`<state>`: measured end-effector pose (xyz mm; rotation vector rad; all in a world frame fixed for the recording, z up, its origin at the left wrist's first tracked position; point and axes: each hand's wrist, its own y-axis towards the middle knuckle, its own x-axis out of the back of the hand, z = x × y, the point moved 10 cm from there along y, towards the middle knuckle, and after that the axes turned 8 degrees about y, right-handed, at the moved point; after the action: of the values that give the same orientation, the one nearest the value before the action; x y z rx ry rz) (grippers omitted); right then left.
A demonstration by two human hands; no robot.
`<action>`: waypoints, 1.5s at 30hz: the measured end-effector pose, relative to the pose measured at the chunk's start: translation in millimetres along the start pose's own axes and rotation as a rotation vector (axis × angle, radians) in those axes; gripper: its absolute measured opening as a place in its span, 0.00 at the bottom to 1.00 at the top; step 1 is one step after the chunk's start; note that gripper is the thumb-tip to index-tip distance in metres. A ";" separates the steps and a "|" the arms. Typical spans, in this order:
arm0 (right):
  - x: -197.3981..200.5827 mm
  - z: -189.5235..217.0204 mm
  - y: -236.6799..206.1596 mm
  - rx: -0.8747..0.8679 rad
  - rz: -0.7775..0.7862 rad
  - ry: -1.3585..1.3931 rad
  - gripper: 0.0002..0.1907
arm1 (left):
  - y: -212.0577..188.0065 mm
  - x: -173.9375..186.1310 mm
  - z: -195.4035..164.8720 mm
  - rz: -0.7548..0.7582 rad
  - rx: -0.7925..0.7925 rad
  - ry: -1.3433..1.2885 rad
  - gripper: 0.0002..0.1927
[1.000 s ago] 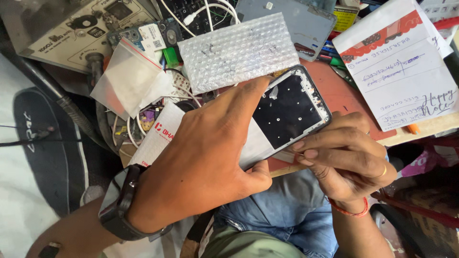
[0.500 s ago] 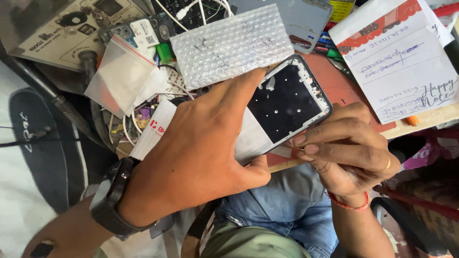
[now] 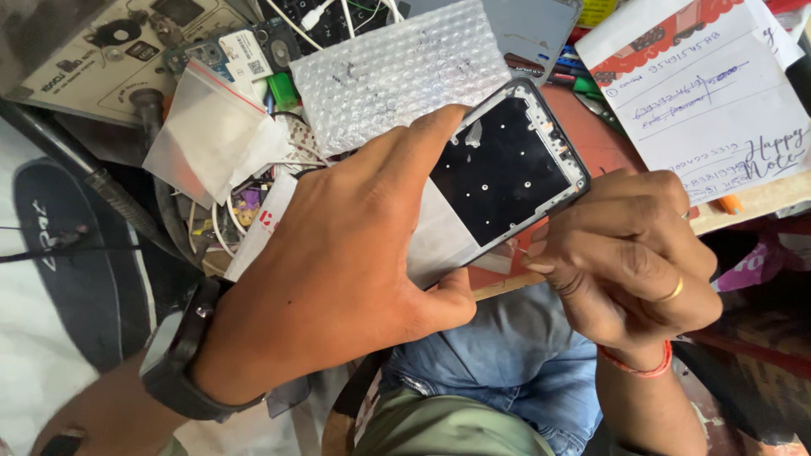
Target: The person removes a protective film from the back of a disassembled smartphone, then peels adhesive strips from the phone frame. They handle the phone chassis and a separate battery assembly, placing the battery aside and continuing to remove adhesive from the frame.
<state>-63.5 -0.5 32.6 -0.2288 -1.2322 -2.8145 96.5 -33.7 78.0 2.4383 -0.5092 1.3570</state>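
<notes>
Hands meet over an opened phone frame point(image 3: 498, 173), a black rectangular shell with its inner plate showing small bright screw points. The left hand point(image 3: 338, 270) lies over the frame's near end, palm down, fingers stretched along its upper edge and thumb tucked under the lower edge, so it grasps the frame from both sides. A dark smartwatch point(image 3: 182, 355) sits on that wrist. The right hand point(image 3: 625, 253) is curled at the frame's lower corner, fingertips pinched together against the edge; whether it holds a small tool there cannot be told. It wears a gold ring point(image 3: 672, 292) and a red thread bracelet point(image 3: 638, 365). Beyond the left hand's fingertips lies a sheet of bubble wrap point(image 3: 380, 72), and just past the knuckles a clear zip bag point(image 3: 207, 135) rests on tangled wires. Past the right hand lies a white paper with handwriting point(image 3: 710, 101). Below both hands blue denim point(image 3: 507, 355) shows.
</notes>
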 end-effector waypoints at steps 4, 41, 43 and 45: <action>0.6 -2.0 1.9 -0.025 -0.002 0.027 0.07 | -0.7 0.4 -2.3 -0.007 -0.014 0.010 0.47; 2.4 -86.7 -17.8 -0.710 -0.021 0.200 0.09 | 2.8 -48.3 60.1 0.039 0.166 -0.117 0.43; -6.8 -93.5 -25.7 -0.811 -0.090 0.461 0.12 | 3.6 -49.6 61.6 0.030 0.138 -0.093 0.42; -8.7 -99.3 -32.3 -0.840 -0.161 0.496 0.12 | 4.2 -51.0 62.3 0.025 0.115 -0.091 0.42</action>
<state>-69.6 -51.6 -58.7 0.5288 0.0555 -3.0524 116.4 -55.9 3.0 2.6044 -0.4980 1.3246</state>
